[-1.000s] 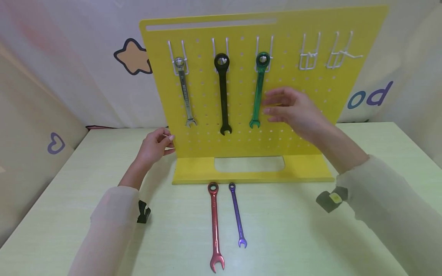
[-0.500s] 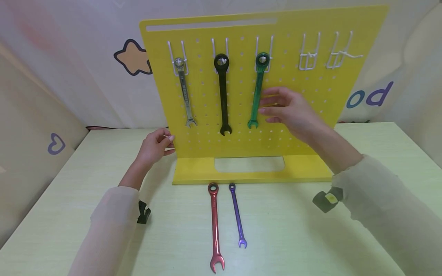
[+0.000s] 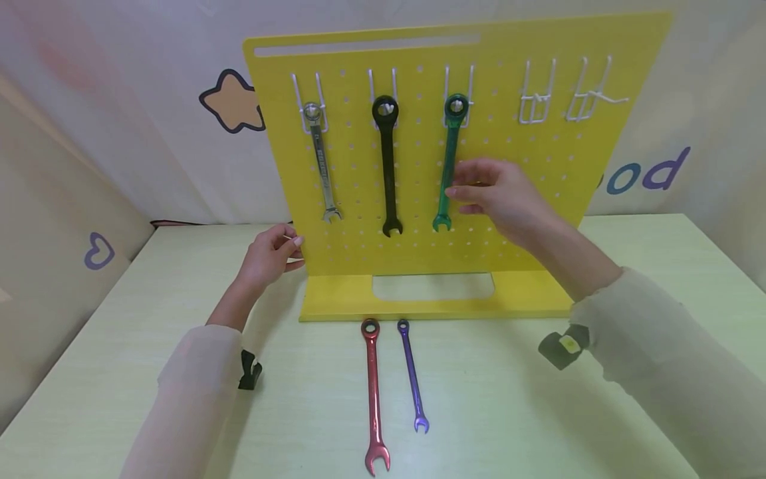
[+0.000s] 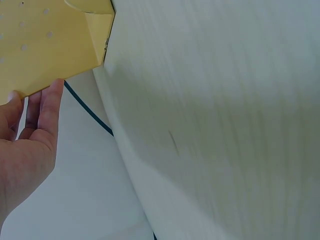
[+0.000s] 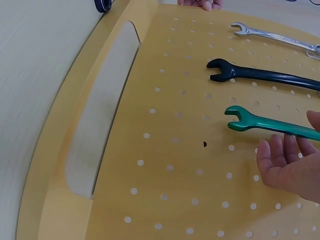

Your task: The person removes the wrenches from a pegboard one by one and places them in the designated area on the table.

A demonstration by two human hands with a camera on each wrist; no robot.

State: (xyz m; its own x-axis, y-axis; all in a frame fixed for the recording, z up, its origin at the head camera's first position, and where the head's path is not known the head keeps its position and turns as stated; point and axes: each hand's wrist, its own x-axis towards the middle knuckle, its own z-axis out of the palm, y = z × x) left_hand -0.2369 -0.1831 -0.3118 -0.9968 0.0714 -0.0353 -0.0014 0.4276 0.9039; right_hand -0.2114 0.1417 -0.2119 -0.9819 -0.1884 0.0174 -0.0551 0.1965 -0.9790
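Observation:
A green combination wrench (image 3: 449,163) hangs by its ring end from a white hook on the upright yellow pegboard (image 3: 413,253). My right hand (image 3: 505,199) pinches its shaft, thumb in front and fingers on the far side; in the right wrist view, the fingers (image 5: 285,150) meet the shaft near the open end. With my left hand (image 3: 266,256) I hold the board's left edge, thumb and fingertips against it in the left wrist view. To the left of the green one hang a black wrench (image 3: 388,166) and a silver wrench (image 3: 322,163).
Red (image 3: 374,392) and purple (image 3: 413,376) wrenches lie on the pale table (image 3: 287,412), just before the board's base (image 3: 335,306). Two hooks at the right, one of them (image 3: 535,100) nearer the middle, carry nothing. A patterned cloth (image 3: 120,133) stands behind.
My right hand has moved left onto the green wrench, which has shifted slightly, its lower end now a little lower in view. The left hand stays at the board's edge.

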